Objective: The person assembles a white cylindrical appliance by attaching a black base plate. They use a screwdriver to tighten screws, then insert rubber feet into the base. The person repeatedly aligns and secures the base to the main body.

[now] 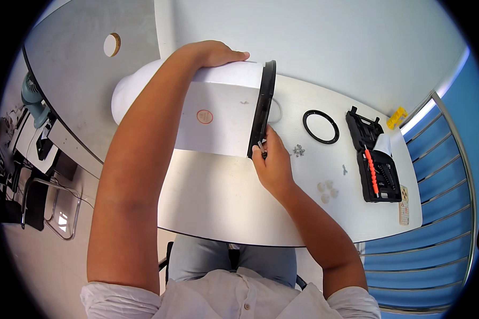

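Note:
A large white rounded housing (pixel 218 117) with a round orange-edged sticker lies on its side on the white table (pixel 207 207). At its right end is a black rim-like base (pixel 263 106). My left hand (pixel 218 53) rests over the housing's far upper side, gripping it, with some fingers hidden behind it. At the near end of the black base my right hand (pixel 274 162) has thumb and fingers pinched together. Between them shows a small dark piece with a metallic glint, too small to name.
Right of the base lie a pale cord loop (pixel 275 110), a black ring (pixel 321 127), small metal screws (pixel 299 150) and several translucent discs (pixel 327 190). Farther right are an open black tool case (pixel 380 175), a red flexible shaft (pixel 371 170), a remote control (pixel 404 204) and a metal railing (pixel 447 175).

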The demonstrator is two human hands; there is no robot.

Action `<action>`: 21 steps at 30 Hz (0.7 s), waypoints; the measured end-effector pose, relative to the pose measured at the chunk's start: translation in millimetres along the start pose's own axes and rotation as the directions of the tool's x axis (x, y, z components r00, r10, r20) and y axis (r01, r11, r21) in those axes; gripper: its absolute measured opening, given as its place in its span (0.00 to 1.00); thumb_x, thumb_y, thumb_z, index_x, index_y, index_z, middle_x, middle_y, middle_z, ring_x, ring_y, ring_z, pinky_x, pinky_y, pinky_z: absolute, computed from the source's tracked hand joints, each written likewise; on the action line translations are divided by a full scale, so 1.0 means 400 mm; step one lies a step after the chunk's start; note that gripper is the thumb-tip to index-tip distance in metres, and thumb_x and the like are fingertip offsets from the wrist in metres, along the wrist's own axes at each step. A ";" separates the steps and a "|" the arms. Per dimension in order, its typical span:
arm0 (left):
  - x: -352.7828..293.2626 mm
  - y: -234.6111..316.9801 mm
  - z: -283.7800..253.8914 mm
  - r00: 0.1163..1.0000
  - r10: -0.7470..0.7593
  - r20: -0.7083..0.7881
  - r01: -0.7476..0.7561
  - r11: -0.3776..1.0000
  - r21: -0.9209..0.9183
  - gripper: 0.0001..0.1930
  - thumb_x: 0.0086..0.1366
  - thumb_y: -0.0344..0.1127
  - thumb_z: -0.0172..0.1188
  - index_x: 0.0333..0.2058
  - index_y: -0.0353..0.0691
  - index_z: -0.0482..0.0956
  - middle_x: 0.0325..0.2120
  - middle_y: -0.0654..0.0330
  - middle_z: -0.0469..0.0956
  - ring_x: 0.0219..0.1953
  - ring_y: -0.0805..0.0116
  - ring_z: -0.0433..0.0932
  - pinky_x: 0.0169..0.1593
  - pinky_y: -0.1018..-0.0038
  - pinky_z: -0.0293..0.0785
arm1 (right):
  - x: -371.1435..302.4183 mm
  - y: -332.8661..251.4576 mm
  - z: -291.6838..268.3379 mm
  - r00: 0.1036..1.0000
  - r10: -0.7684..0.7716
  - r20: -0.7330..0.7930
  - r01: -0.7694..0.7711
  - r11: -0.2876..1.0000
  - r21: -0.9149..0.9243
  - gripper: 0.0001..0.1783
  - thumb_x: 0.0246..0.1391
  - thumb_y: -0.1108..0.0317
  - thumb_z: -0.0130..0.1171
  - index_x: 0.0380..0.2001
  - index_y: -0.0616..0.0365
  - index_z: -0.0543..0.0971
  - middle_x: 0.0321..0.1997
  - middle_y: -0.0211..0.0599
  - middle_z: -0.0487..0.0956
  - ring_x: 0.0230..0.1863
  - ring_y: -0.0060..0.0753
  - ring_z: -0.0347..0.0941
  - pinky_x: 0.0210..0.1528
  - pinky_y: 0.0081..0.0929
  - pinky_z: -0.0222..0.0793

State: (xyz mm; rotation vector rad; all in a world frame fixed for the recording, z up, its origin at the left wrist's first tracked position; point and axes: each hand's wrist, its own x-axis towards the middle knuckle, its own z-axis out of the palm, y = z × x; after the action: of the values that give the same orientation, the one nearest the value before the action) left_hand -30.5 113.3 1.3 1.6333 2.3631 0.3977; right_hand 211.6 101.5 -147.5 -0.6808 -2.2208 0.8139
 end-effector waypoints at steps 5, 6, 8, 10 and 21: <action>0.002 -0.007 0.003 1.000 0.012 0.003 -0.012 1.000 -0.003 0.36 0.62 0.68 0.42 0.51 0.43 0.78 0.53 0.51 0.73 0.53 0.52 0.72 0.58 0.63 0.62 | 0.027 -0.011 -0.017 0.998 0.056 0.029 -0.056 0.998 0.011 0.29 0.55 0.71 0.52 0.60 0.64 0.60 0.48 0.51 0.75 0.45 0.48 0.76 0.47 0.37 0.71; 0.002 -0.009 0.003 1.000 0.018 -0.002 -0.018 1.000 -0.008 0.36 0.62 0.68 0.42 0.51 0.43 0.78 0.53 0.51 0.73 0.53 0.52 0.72 0.58 0.63 0.62 | 0.031 -0.013 -0.015 0.997 0.069 0.028 -0.070 0.997 0.025 0.29 0.55 0.71 0.52 0.60 0.64 0.60 0.48 0.51 0.75 0.45 0.48 0.76 0.47 0.37 0.71; 0.003 -0.011 0.006 1.000 0.015 -0.014 -0.016 1.000 -0.008 0.36 0.62 0.68 0.42 0.50 0.43 0.78 0.52 0.51 0.74 0.52 0.53 0.73 0.58 0.63 0.62 | 0.033 -0.015 -0.012 0.995 0.095 0.028 -0.097 0.994 0.054 0.28 0.55 0.71 0.51 0.60 0.64 0.60 0.46 0.51 0.75 0.45 0.48 0.76 0.47 0.37 0.71; 0.007 -0.010 0.006 0.999 0.002 -0.033 -0.002 1.000 -0.004 0.35 0.62 0.68 0.43 0.50 0.43 0.79 0.51 0.50 0.75 0.51 0.53 0.73 0.57 0.64 0.62 | 0.029 -0.019 -0.015 0.993 0.113 0.037 -0.114 0.993 0.033 0.28 0.55 0.71 0.50 0.59 0.64 0.61 0.46 0.50 0.76 0.44 0.47 0.76 0.47 0.37 0.71; 0.002 -0.083 -0.028 0.989 -0.140 -0.041 0.128 0.969 -0.211 0.31 0.62 0.63 0.49 0.44 0.39 0.81 0.44 0.51 0.79 0.43 0.59 0.77 0.51 0.65 0.68 | 0.091 -0.028 -0.027 0.974 0.098 0.202 -0.143 0.964 0.223 0.27 0.55 0.70 0.50 0.58 0.65 0.63 0.41 0.48 0.77 0.37 0.43 0.74 0.42 0.36 0.68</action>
State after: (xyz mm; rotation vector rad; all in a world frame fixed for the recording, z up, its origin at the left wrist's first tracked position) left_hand -63.5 102.1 -0.1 1.3775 2.3634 0.6474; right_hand 193.5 121.3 -118.6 -0.6502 -2.2150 1.2287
